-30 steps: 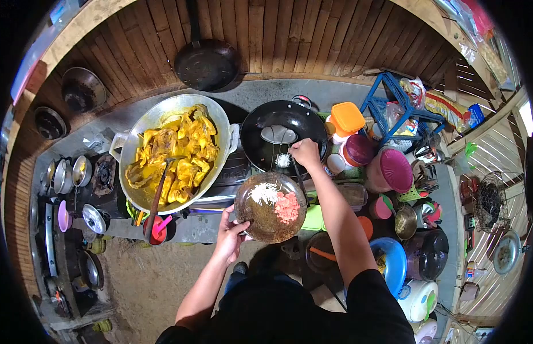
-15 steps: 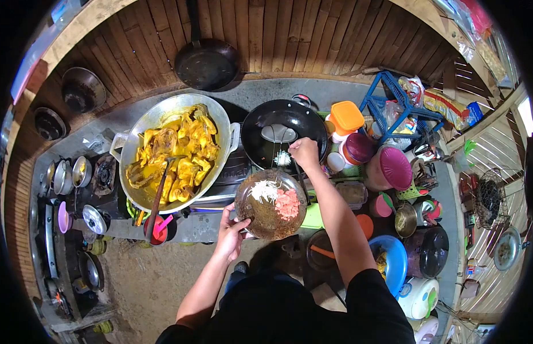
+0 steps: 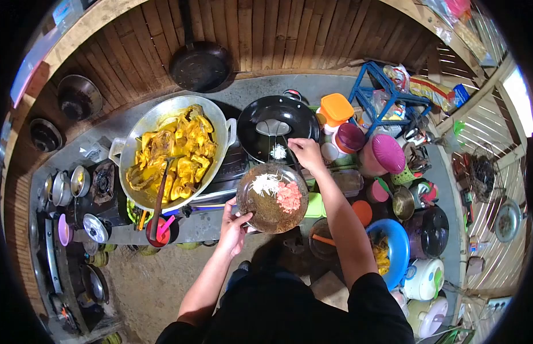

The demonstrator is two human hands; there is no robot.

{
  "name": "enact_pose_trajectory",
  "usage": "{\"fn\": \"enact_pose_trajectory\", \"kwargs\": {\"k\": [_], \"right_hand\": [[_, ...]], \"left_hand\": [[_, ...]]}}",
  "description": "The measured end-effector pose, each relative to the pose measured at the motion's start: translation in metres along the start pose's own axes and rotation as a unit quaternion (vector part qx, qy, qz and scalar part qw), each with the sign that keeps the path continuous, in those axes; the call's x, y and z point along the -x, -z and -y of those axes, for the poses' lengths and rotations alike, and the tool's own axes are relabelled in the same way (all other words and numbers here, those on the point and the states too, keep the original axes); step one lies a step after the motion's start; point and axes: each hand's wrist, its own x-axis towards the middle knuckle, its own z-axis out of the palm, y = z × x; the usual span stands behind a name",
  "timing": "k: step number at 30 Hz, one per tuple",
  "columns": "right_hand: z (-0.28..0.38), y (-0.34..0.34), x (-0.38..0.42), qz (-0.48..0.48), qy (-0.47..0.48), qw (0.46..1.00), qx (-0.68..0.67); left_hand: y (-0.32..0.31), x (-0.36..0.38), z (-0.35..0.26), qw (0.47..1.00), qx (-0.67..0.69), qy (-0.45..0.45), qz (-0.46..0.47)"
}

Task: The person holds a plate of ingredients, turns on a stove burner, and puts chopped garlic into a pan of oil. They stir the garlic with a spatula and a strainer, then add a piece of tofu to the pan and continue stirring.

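My left hand point(image 3: 234, 233) grips the left rim of a brown see-through plate point(image 3: 270, 218), thumb on top. On the plate lie white shreds point(image 3: 265, 184) and a pinkish-red chopped heap point(image 3: 289, 197). Beyond the plate stands a black wok point(image 3: 254, 123) with a small white shredded pile point(image 3: 278, 151) on its near inner side. My right hand point(image 3: 305, 155) is over the wok's near right edge, beside that pile. Its fingers are pinched together, and what is between them, if anything, cannot be made out. A dark handle passes under this hand.
Left of the wok, a large two-handled pot point(image 3: 124, 172) holds yellow chicken pieces and a wooden-handled ladle point(image 3: 159, 198). Containers with orange point(image 3: 336, 107) and pink lids point(image 3: 388, 153), a blue rack point(image 3: 367, 92) and a blue basin point(image 3: 399, 252) crowd the right.
The view has shifted slightly. The plate sits a little higher in view, and my right hand stays near the white pile with its fingers slightly changed.
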Motion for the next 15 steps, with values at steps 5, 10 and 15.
{"fn": "enact_pose_trajectory", "kwargs": {"k": [5,10,15], "right_hand": [[0.025,0.026,0.072,0.016,-0.110,0.990,-0.090],[0.031,0.042,0.162,0.020,-0.124,0.983,-0.132],[0.020,0.046,0.253,-0.038,-0.208,0.962,-0.171]], "left_hand": [[0.010,0.019,0.006,0.999,0.001,0.017,0.030],[0.023,0.041,0.020,0.998,-0.026,0.034,0.050],[0.036,0.058,0.051,0.991,-0.062,0.065,0.094]]}}
